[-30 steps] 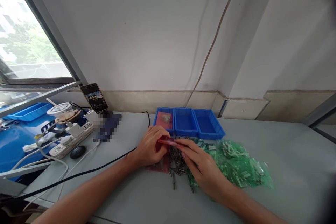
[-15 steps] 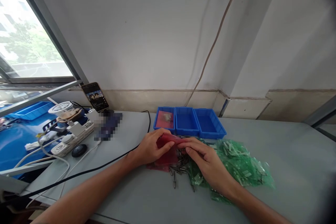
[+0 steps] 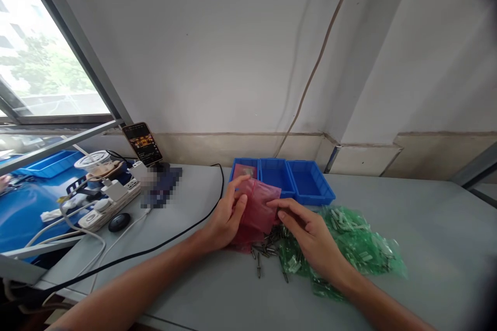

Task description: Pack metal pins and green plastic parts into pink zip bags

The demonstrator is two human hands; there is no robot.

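Between my hands is a translucent pink plastic bag (image 3: 261, 206), tilted up with its broad face toward me. My left hand (image 3: 225, 217) grips its left edge between thumb and fingers. On the bag's right side, my right hand (image 3: 305, 227) pinches the edge with thumb and forefinger. Beneath lies more pink plastic (image 3: 243, 238), partly hidden by the raised bag. Several small metal rivet-like pins (image 3: 259, 265) are scattered on the table just below. Green plastic bags (image 3: 361, 245) with metal pieces inside lie beside and under my right hand.
Three blue trays (image 3: 310, 182) stand in a row behind my hands; the left one holds something pink. To the left are a phone (image 3: 142, 144) on a stand, a power strip (image 3: 111, 204), a black mouse-like object (image 3: 119, 222) and a black cable (image 3: 155, 244) crossing the table.
The pink bag, folded and seen nearly edge-on before, is now spread out with its face toward me. My left fingers have shifted along its left edge.
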